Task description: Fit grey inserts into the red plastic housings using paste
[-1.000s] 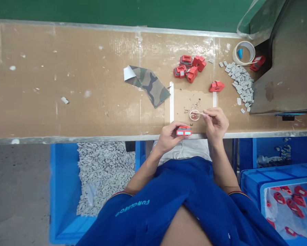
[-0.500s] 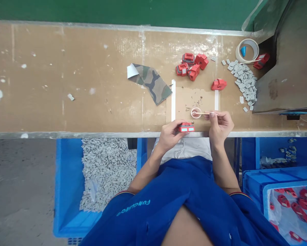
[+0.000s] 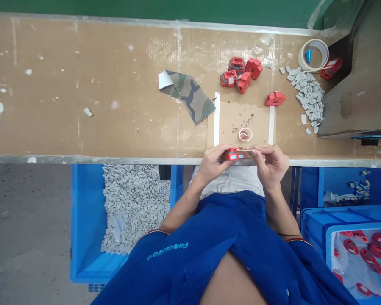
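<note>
My left hand (image 3: 215, 162) is closed around a small red toy car (image 3: 231, 153) with grey trim and two pale windows facing me, held at the table's front edge. Pinched in my right hand (image 3: 273, 164) is a thin wooden stick (image 3: 247, 150), its tip at the upper side of the toy car. Whether the tip touches is too small to tell. Just beyond both hands stands a small round white-rimmed cup (image 3: 245, 134) with something brownish in it. Dark specks are scattered behind the cup on a cardboard sheet (image 3: 231, 111).
Several red toy cars (image 3: 243, 82) cluster farther back, and another red toy car (image 3: 275, 98) sits apart. Small grey pieces (image 3: 309, 95) are heaped at right beside a tape roll (image 3: 325, 51). Camouflage cloth (image 3: 193, 97) lies left. Blue bins (image 3: 82, 233) stand below.
My right hand has drawn the stick out of the cup and brought its tip to the toy car. My left hand keeps holding the car. The view has shifted slightly.
</note>
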